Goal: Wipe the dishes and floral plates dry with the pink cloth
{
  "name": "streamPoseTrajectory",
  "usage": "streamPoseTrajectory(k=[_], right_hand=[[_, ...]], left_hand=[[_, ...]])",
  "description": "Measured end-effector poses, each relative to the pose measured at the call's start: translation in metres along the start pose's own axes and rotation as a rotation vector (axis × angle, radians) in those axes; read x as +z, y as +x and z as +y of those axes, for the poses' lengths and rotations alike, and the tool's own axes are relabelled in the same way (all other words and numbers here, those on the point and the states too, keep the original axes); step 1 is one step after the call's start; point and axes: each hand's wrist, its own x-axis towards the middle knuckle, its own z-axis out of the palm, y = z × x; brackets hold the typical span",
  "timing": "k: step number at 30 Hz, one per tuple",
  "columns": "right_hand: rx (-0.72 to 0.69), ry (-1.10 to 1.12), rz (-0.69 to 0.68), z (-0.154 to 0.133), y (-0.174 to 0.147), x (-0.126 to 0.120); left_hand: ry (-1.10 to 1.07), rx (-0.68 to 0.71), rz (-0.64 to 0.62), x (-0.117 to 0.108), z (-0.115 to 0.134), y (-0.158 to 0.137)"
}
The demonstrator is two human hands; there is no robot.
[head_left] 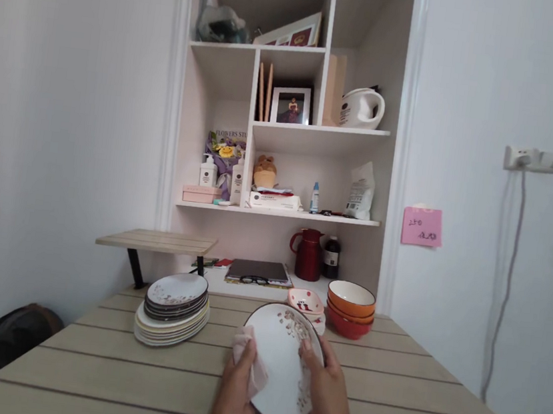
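A white plate (pixel 277 368) with a dark rim and a brown floral pattern is held up, tilted, above the table. My right hand (pixel 328 395) grips its right edge, thumb on the face and fingers behind. At the left edge, my left hand (pixel 236 390) pinches a pale pink cloth (pixel 252 358) against the plate, the thumb lying over the cloth. Left of my hands stands a stack of plates (pixel 173 312), the upper ones dark-rimmed, with a floral one on top. Fingers behind the plate are mostly hidden.
Orange and red bowls (pixel 351 307) are stacked at the back right, beside small pink patterned dishes (pixel 306 301). Behind the slatted table (pixel 101 360), a shelf niche holds a laptop (pixel 257 270), a red jug (pixel 309 255) and a dark bottle (pixel 331 257). A small raised stand (pixel 156 241) occupies the back left.
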Motion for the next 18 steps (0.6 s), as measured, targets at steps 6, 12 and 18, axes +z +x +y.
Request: streamPoseTrajectory(k=[6, 12, 18], right_hand=[[0.012, 0.152, -0.016, 0.01, -0.002, 0.006], [0.097, 0.101, -0.248, 0.005, 0.003, 0.006], [-0.378, -0.301, -0.064, -0.021, 0.011, -0.008]], left_hand=[[-0.028, -0.017, 0.004, 0.004, 0.003, -0.001], [0.031, 0.217, 0.106, -0.004, 0.024, 0.001], [0.251, 0.329, 0.06, -0.01, 0.027, 0.004]])
